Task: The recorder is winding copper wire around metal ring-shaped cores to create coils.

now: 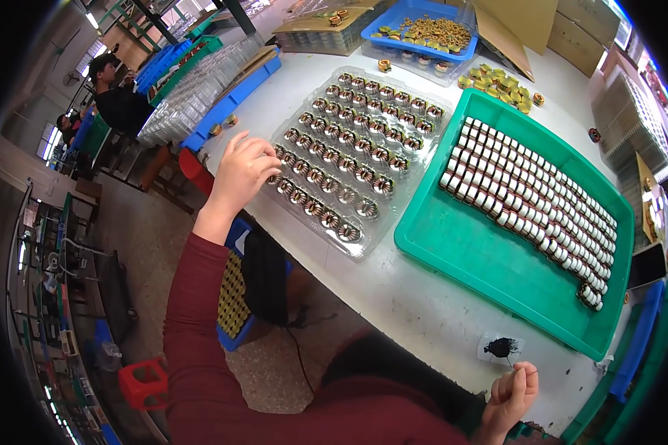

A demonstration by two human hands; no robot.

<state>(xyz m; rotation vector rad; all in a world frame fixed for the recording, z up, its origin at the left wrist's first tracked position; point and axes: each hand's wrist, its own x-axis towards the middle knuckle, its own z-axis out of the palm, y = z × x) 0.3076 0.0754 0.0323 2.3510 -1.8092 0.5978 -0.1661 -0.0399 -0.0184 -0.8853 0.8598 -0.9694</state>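
— At the clear tray: what is the left hand (243, 169) doing?

— It is bent over the near-left corner of the clear plastic tray (364, 245), fingers curled down onto the copper-wound coils (326, 174) seated in its pockets. Whether it has pinched one or only touches them, I cannot tell from here.

— And the right hand (513, 393)?

— Well away from the tray, at the near edge of the white surface (423, 311), loosely clenched and holding nothing I can see, just beside a small black-marked slip (502, 347).

— What lies around the tray?

— To its right, a green bin (467, 252) with rows of white-wrapped parts (527, 193). Beyond it, a blue bin (416, 30) of loose yellow rings.

— Which step is this?

— I judge the tray's pockets are being checked or topped up; most look filled. The next move calls for a fine fingertip pinch on a single coil.
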